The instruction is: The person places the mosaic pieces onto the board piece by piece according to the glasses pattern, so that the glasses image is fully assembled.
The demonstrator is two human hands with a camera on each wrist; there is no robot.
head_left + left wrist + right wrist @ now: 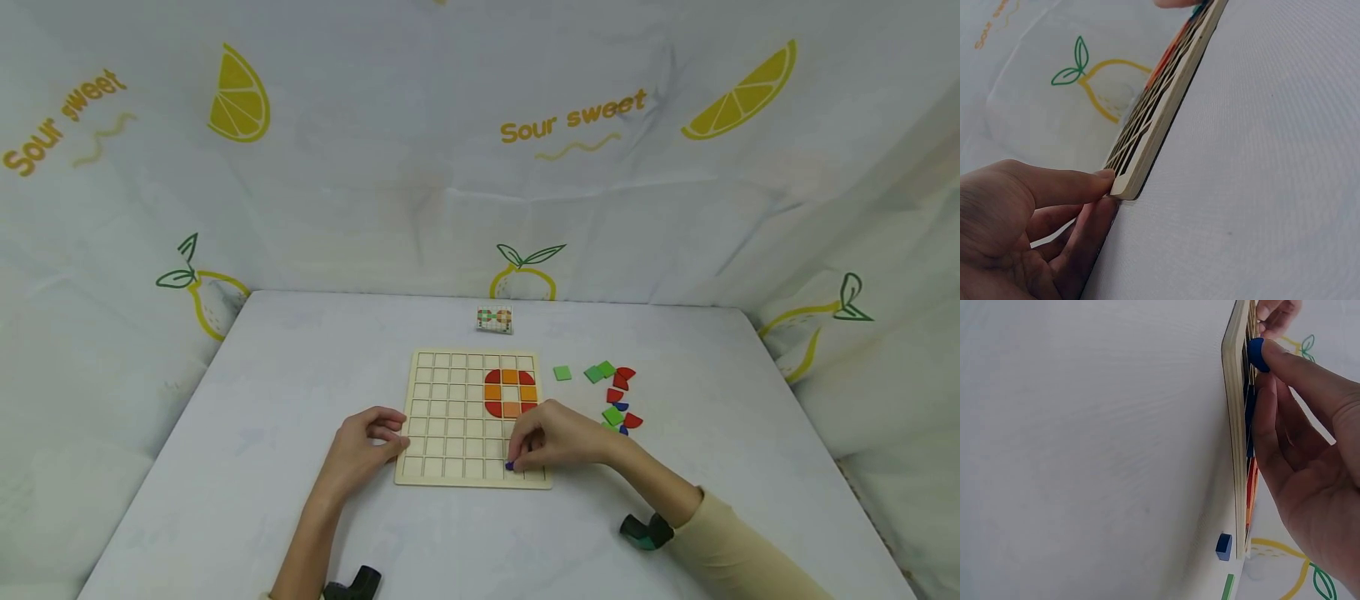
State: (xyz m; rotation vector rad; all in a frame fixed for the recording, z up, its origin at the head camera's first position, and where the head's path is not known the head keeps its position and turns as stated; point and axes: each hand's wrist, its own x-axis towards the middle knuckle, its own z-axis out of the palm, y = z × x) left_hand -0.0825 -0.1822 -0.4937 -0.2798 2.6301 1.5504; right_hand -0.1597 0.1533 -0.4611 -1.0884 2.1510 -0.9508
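Observation:
A square wooden grid board (448, 429) lies on the white table. My left hand (363, 443) grips its left edge, the thumb on the rim and the fingers curled against the side. Between thumb and fingers my right hand (561, 435) pinches a small blue half-round tile (1258, 355) over the lower right cells. Red corner tiles (492, 408) and orange square tiles (528, 392) form a ring in the upper right cells. In the right wrist view more blue (1249, 425) shows in the board beneath my fingers; the right hand hides it in the head view.
Loose green squares (562, 373), red quarter-round tiles (633, 421) and blue tiles (621, 407) are scattered right of the board. Behind the board is a small pattern card (494, 319). A white cloth (390, 167) with lemon prints hangs behind the table.

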